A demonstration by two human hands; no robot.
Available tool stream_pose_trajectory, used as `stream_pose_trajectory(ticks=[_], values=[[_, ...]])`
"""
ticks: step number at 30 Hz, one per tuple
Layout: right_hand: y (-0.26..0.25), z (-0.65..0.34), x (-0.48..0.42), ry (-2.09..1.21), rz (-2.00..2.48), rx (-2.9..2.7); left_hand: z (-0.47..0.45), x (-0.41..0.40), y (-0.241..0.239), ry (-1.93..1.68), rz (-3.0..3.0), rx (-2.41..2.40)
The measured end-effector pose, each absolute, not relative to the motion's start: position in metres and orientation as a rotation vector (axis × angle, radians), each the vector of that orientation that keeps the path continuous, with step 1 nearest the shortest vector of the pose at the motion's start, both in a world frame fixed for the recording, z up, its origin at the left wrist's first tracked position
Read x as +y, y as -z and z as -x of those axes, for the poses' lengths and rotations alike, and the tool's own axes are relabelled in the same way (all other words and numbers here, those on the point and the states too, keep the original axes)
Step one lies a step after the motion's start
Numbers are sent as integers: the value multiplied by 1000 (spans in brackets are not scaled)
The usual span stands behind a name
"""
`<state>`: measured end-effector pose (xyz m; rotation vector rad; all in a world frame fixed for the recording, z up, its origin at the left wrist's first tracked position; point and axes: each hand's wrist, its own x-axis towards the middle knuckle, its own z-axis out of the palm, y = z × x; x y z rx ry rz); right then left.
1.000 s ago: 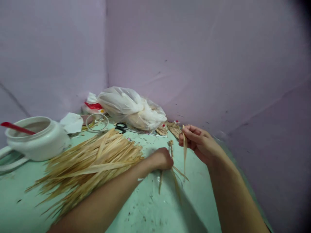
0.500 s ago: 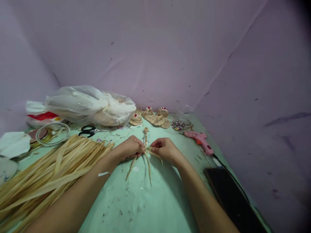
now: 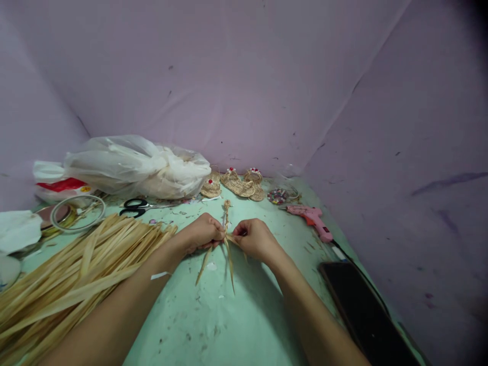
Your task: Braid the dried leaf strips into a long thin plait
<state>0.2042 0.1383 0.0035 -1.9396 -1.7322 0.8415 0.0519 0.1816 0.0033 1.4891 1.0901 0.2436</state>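
A short braid (image 3: 227, 214) of dried, straw-coloured strips points away from me over the green tabletop (image 3: 190, 315). My left hand (image 3: 204, 233) pinches the braid at its near end. Close on the other side, my right hand (image 3: 254, 238) is closed on one loose strip, whose tip shows below the fingers. Another loose strip (image 3: 230, 267) hangs down between the hands, and one more slants out beneath my left hand. A large bundle of the same dried strips (image 3: 87, 274) lies under and beside my left forearm.
Along the back are a knotted plastic bag (image 3: 137, 168), small woven slippers (image 3: 240, 184) with red and white beads, and a packet of beads (image 3: 278, 195). Black scissors (image 3: 135, 207) and a tape roll (image 3: 78, 213) lie left. A pink glue gun (image 3: 310, 219) and a dark phone-like slab (image 3: 366, 315) lie right.
My right fingers have closed further round the right-hand strip, so less of it shows. My left hand keeps its pinch on the braid. The whole view has shifted slightly.
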Motion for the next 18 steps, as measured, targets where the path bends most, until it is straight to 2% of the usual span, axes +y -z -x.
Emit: stream_pose_trajectory(ticks=[7, 18], values=[[5, -203, 137, -1256, 1735, -1469, -52, 182, 0, -200, -1523, 1135], [7, -196, 142, -1362, 1735, -1184, -52, 183, 3, -191, -1528, 1161]])
